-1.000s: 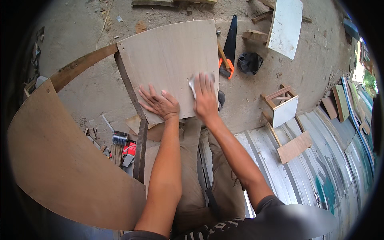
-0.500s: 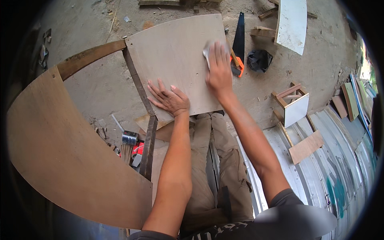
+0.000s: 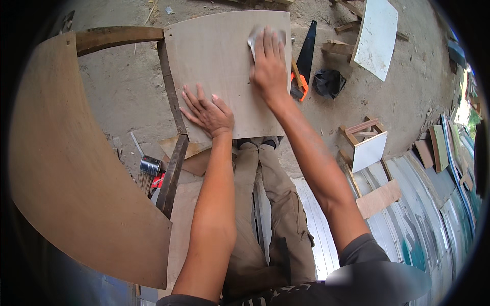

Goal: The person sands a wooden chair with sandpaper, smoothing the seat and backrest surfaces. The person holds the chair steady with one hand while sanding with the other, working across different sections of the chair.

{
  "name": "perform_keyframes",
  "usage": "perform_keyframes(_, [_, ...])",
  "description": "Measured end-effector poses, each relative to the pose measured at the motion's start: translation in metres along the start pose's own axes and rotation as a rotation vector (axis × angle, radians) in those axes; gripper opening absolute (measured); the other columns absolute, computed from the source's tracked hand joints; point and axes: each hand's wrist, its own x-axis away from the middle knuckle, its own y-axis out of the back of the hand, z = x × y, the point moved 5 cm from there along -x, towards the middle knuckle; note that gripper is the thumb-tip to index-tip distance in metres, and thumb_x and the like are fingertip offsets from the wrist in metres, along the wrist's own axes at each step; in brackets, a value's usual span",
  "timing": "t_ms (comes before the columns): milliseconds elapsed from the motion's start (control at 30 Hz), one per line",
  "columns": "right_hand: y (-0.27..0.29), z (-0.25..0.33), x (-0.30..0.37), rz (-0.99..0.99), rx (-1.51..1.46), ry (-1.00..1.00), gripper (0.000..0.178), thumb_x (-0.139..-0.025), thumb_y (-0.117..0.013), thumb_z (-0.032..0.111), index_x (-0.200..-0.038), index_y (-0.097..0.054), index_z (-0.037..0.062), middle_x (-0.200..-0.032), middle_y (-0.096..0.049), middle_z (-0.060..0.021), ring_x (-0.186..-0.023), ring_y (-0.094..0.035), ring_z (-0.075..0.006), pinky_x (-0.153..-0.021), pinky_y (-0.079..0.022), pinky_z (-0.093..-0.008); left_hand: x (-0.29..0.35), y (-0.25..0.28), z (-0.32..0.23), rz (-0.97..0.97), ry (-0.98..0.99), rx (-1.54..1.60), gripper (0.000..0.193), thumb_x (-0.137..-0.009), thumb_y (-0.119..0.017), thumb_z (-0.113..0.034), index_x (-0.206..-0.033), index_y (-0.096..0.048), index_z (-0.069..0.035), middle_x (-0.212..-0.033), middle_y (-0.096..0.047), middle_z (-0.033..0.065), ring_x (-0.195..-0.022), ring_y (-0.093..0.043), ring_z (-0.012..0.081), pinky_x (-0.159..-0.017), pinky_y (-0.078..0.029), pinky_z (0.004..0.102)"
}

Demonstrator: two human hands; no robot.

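A pale plywood panel [image 3: 214, 56] lies in front of me, fixed along its left side to a dark wooden frame bar [image 3: 171, 84]. My left hand [image 3: 208, 113] rests flat on its near left part, fingers spread and holding nothing. Near the far right corner, my right hand [image 3: 269, 69] presses a pale grey folded sheet [image 3: 251, 43] against the wood. Most of that sheet is under the fingers; whether it is sandpaper or cloth I cannot tell. At the left, a larger curved plywood panel [image 3: 92, 168] joins the same frame.
Right of the panel, a handsaw [image 3: 307, 53] with an orange handle and a black plastic bag [image 3: 329, 83] lie on the dirt floor. A can [image 3: 150, 166] stands beyond the frame's lower bar. Metal sheets [image 3: 393, 214] and a small wooden frame with a white board [image 3: 369, 151] are at right.
My right hand has slid with the sheet toward the panel's far edge and somewhat left. My left hand stays at about the same place on the panel. The whole view has shifted slightly.
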Motion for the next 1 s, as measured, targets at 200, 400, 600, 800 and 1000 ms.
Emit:
perform_keyframes(200, [-0.003,0.023,0.084,0.18,-0.123,-0.029,0.065,-0.079,-0.045,0.003,-0.143,-0.034,-0.0085,-0.151,-0.031,-0.0285,-0.141,-0.029,-0.0434,-0.116,-0.022,-0.0516,0.0,0.001,0.003,0.001,0.038,0.012,0.054,-0.093,-0.042,-0.026,-0.144,-0.033,-0.01,-0.156,-0.024,0.0177,-0.147,-0.018,0.0346,-0.116,-0.003,0.0577])
perform_keyframes(400, [-0.011,0.032,0.096,0.201,-0.116,0.033,0.062,-0.082,-0.045,0.005,-0.142,-0.038,-0.0078,-0.149,-0.035,-0.0277,-0.14,-0.031,-0.043,-0.115,-0.024,-0.0521,0.008,0.001,0.008,-0.04,0.046,0.026,0.055,-0.091,-0.044,-0.026,-0.143,-0.036,-0.012,-0.155,-0.027,0.0174,-0.145,-0.022,0.0346,-0.116,-0.005,0.0582])
perform_keyframes(600, [-0.014,0.024,-0.007,-0.009,-0.056,0.134,0.061,-0.08,-0.047,0.005,-0.139,-0.039,-0.0089,-0.148,-0.036,-0.0276,-0.137,-0.035,-0.0419,-0.115,-0.026,-0.0493,0.0,0.003,0.001,-0.038,0.044,0.038,0.053,-0.092,-0.042,-0.026,-0.143,-0.037,-0.011,-0.155,-0.028,0.0155,-0.145,-0.023,0.0332,-0.117,-0.005,0.0566])
perform_keyframes(800, [0.002,0.029,0.194,0.47,-0.063,0.089,0.063,-0.084,-0.044,0.01,-0.145,-0.036,-0.0042,-0.153,-0.031,-0.024,-0.143,-0.029,-0.037,-0.115,-0.024,-0.0499,0.003,0.001,0.008,-0.065,0.071,0.009,0.052,-0.093,-0.042,-0.026,-0.143,-0.038,-0.011,-0.154,-0.03,0.0149,-0.145,-0.024,0.0319,-0.117,-0.008,0.0562])
perform_keyframes(1000, [-0.027,0.019,-0.089,-0.151,0.004,0.28,0.054,-0.085,-0.054,0.009,-0.135,-0.044,-0.0078,-0.142,-0.044,-0.0274,-0.134,-0.038,-0.0426,-0.115,-0.028,-0.0458,-0.002,0.003,-0.003,-0.075,0.02,0.022,0.051,-0.093,-0.042,-0.026,-0.142,-0.04,-0.011,-0.154,-0.031,0.0146,-0.144,-0.026,0.0315,-0.117,-0.01,0.0557])
